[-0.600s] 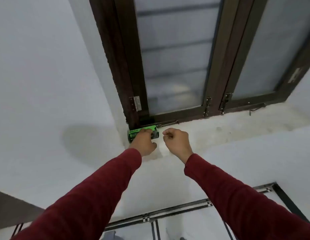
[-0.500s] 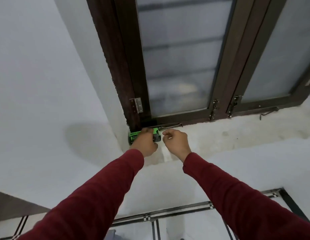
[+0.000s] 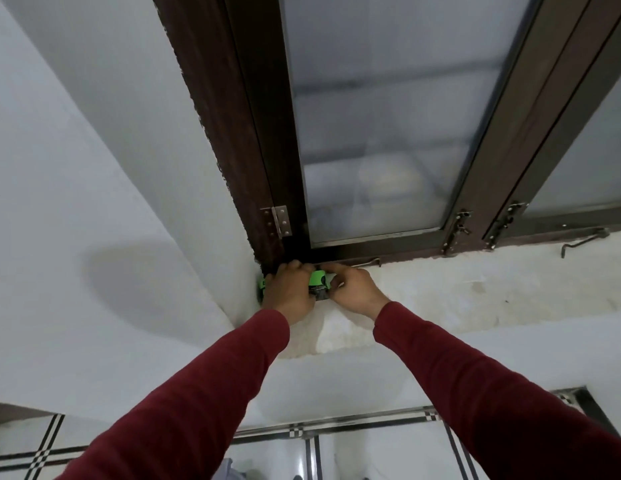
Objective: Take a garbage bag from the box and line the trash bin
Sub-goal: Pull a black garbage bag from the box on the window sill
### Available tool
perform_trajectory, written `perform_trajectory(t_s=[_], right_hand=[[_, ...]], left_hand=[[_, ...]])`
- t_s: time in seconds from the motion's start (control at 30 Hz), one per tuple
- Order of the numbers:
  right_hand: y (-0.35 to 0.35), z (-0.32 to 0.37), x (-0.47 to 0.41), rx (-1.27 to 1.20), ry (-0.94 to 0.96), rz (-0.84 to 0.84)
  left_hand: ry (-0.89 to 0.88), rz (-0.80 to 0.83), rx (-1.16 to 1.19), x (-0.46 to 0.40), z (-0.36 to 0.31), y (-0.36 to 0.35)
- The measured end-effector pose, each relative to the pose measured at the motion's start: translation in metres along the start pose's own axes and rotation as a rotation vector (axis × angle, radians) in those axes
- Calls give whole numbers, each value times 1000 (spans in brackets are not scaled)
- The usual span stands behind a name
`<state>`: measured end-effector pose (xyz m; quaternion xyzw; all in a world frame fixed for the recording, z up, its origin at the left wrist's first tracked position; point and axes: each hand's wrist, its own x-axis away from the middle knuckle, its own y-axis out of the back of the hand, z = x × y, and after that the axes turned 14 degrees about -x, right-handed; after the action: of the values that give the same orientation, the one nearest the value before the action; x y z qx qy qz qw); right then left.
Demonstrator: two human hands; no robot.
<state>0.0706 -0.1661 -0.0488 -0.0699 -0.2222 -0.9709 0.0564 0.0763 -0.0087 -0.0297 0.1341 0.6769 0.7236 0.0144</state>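
A small green garbage bag box point(image 3: 317, 279) lies on the white window sill point(image 3: 475, 292), tucked into the left corner under the dark window frame. My left hand point(image 3: 290, 293) wraps over the box and hides most of it. My right hand point(image 3: 354, 288) is at the box's open right end, fingers pinched on something dark there; what it is I cannot make out. No trash bin is in view.
The dark wooden window frame point(image 3: 260, 140) with frosted panes rises right behind the box, with a hinge point(image 3: 279, 221) and metal latches point(image 3: 458, 232) along its bottom. A white wall point(image 3: 77, 168) closes the left side. Tiled floor point(image 3: 371, 452) lies below.
My right hand has moved left and closed in on the box's right end. My left hand has kept its hold over the box. The view has come nearer to the sill.
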Motion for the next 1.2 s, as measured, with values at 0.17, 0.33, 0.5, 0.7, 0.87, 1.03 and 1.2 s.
perform_trajectory(t_s=[0.17,0.33,0.5,0.7,0.87,1.03,1.2], right_hand=[[18,6,10,-56,38,-99],[42,15,30,-375,-131,-200],[49,12,36,-100,-20,-264],[44,15,42,402,453,-386],[41,27,43,-68,161,-295],[51,27,37,-255,62,-286],[61,32,35,-271,-29,-247]], left_hand=[[-62,-85,132,5,-1,2],[-53,-156,392,7,2,7],[-87,-170,501,13,0,14],[-124,-183,641,18,-4,26],[-119,-163,675,19,-2,31],[-142,-178,703,19,-4,31],[-173,-166,650,18,-5,32]])
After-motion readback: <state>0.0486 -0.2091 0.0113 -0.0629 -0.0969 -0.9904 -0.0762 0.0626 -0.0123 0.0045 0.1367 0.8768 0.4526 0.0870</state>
